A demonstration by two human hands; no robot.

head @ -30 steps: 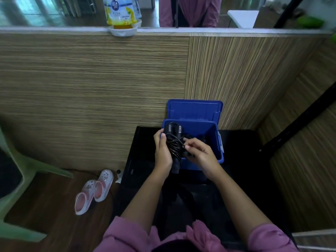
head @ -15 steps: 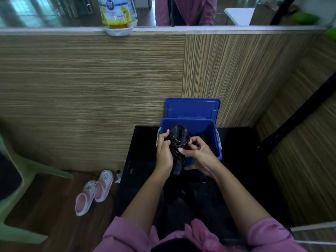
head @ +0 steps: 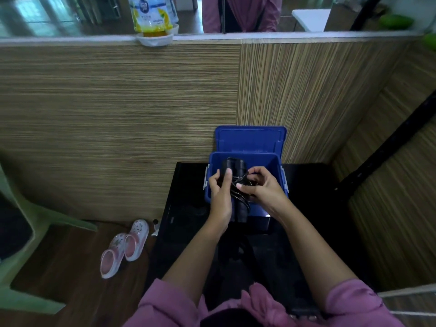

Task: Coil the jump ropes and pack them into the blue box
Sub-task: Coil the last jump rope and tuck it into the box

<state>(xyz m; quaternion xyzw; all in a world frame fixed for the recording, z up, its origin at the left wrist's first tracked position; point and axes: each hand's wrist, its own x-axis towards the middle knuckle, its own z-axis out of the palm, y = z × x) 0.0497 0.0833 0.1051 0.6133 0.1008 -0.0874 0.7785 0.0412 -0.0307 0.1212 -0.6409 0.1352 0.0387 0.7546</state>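
Observation:
A blue box (head: 273,161) stands open on a black table, its lid (head: 250,139) leaning back against the wooden wall. Over the box's front edge I hold a black jump rope bundle (head: 238,171), handles together with the cord wound round them. My left hand (head: 220,194) grips the handles from the left, thumb on top. My right hand (head: 262,187) pinches the cord windings at the bundle's right side. The inside of the box is mostly hidden behind my hands.
The black table (head: 186,204) fills the space in front of me. A pair of pink clogs (head: 125,246) lies on the wooden floor to the left, near a green plastic chair (head: 21,232). A yellow bottle (head: 151,17) stands on the ledge above the wall.
The bundle has risen and moved a little forward over the box. My right hand shifted from the lower windings up to the cord near the handles' middle. My left hand keeps its grip.

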